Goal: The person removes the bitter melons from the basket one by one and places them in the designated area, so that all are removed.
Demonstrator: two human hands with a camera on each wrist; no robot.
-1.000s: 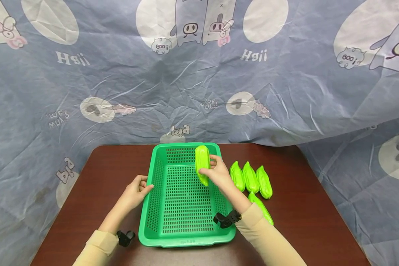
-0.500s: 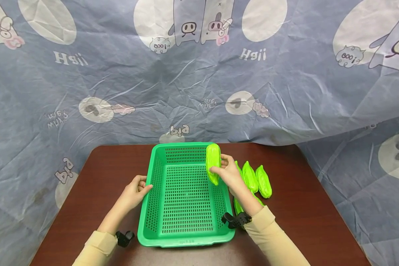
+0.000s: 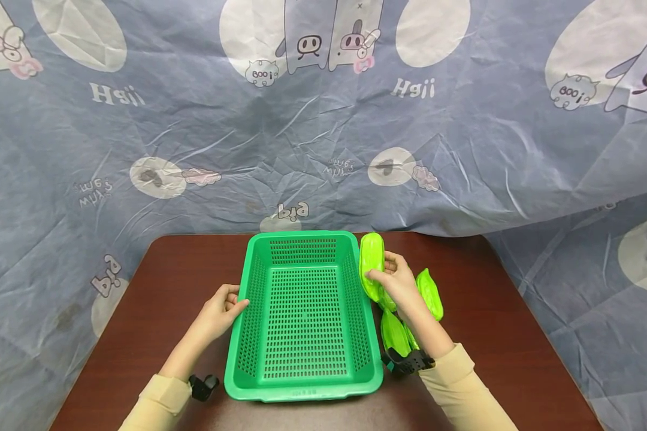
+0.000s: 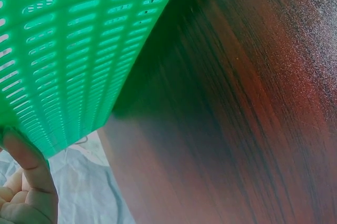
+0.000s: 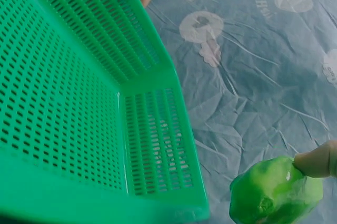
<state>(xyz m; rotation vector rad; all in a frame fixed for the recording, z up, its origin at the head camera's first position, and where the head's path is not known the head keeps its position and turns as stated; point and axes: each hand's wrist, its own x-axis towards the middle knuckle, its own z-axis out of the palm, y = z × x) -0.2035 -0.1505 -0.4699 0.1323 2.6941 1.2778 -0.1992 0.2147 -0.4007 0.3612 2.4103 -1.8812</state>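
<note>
My right hand (image 3: 401,281) pinches a bright green bitter melon (image 3: 372,263) between thumb and fingers, just past the right rim of the green plastic basket (image 3: 304,393). In the right wrist view the thumb presses on the bitter melon (image 5: 274,192). My left hand (image 3: 220,311) holds the basket's left rim, its thumb over the edge. From the left wrist camera, the curled fingers of that hand (image 4: 31,182) show at the perforated basket wall (image 4: 79,50). More bitter melons (image 3: 395,335) lie on the table to the basket's right, partly hidden by the right hand and wrist.
The dark reddish-brown table (image 3: 496,335) extends on both sides of the basket. A grey-blue printed cloth (image 3: 302,131) hangs behind it. Black straps with cameras (image 3: 407,361) sit on both wrists.
My right hand has moved to the right with the bitter melon, from over the basket to beyond its right rim. The left hand stays on the left rim.
</note>
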